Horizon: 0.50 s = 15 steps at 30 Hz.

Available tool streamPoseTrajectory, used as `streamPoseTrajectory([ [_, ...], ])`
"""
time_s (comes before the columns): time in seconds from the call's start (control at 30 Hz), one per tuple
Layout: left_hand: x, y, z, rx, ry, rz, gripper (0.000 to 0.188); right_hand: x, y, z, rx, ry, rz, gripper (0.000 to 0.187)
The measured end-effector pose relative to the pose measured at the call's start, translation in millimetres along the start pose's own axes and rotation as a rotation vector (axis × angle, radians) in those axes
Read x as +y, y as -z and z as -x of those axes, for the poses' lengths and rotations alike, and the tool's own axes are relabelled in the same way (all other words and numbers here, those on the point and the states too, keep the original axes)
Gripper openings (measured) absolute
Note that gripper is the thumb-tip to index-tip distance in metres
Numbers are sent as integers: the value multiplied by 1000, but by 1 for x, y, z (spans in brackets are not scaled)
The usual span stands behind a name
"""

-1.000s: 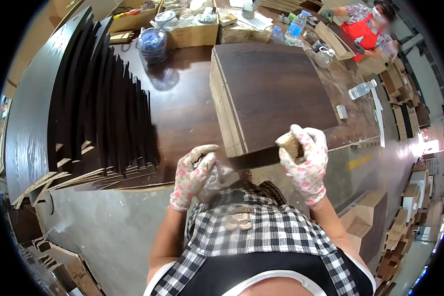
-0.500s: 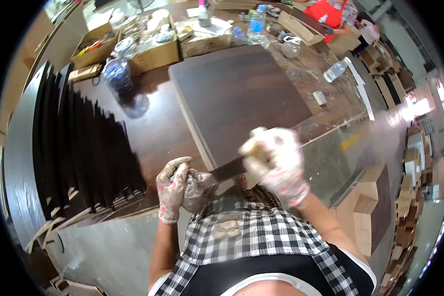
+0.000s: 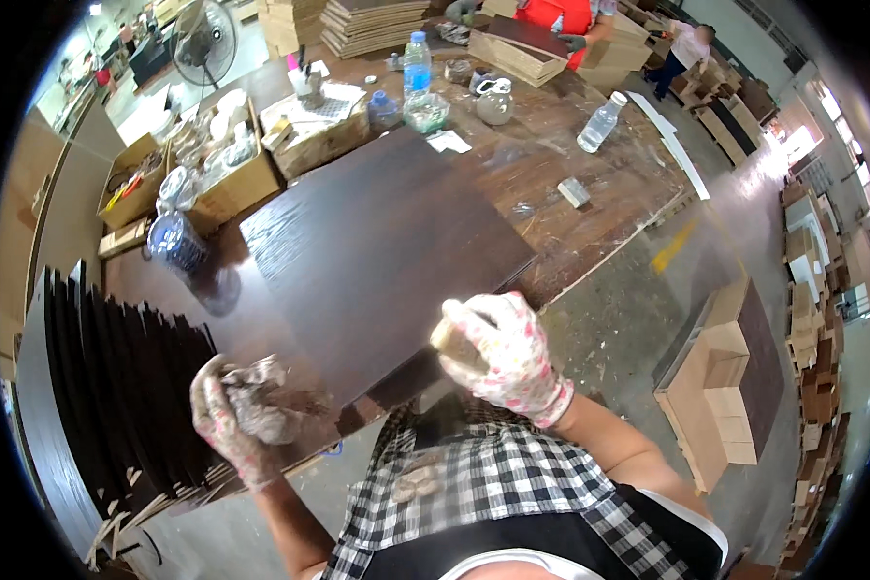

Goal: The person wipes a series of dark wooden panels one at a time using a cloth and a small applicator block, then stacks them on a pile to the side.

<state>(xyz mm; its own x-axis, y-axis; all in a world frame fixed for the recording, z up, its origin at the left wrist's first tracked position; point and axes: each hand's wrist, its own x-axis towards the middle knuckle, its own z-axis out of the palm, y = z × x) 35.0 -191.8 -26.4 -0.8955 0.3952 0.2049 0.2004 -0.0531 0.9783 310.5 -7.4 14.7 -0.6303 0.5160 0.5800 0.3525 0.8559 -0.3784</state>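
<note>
A dark brown rectangular panel [image 3: 387, 261] lies on the worktable in front of me. My left hand [image 3: 227, 416], in a pale glove with pink spots, is beside the panel's near left corner. It grips a crumpled greyish rag [image 3: 266, 406], possibly thin plastic. My right hand [image 3: 512, 362], gloved alike, is above the panel's near right part with its fingers curled. Between thumb and fingers it pinches a small tan pad [image 3: 448, 335], whose exact kind I cannot make out.
Dark boards [image 3: 116, 387] stand on edge in a row at left. Behind the panel are a blue wrapped container [image 3: 176, 244], cardboard boxes [image 3: 232, 188] and a water bottle [image 3: 417, 66]. Another bottle [image 3: 602, 123] and a small block [image 3: 573, 192] are at right. A person in red stands beyond.
The panel now appears turned, with its dark near edge toward me. My left hand has moved left with the rag, away from my right hand. The view has shifted too.
</note>
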Motion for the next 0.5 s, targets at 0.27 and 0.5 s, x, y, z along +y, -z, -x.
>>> streamPoseTrajectory([
  [0.27,29,-27,1,-30,-83,36,35,146,75,-23,92,-500,-314,50],
  [0.5,33,-49,12,80,-36,-71,31,191,34,-74,-287,-50,-502,51],
])
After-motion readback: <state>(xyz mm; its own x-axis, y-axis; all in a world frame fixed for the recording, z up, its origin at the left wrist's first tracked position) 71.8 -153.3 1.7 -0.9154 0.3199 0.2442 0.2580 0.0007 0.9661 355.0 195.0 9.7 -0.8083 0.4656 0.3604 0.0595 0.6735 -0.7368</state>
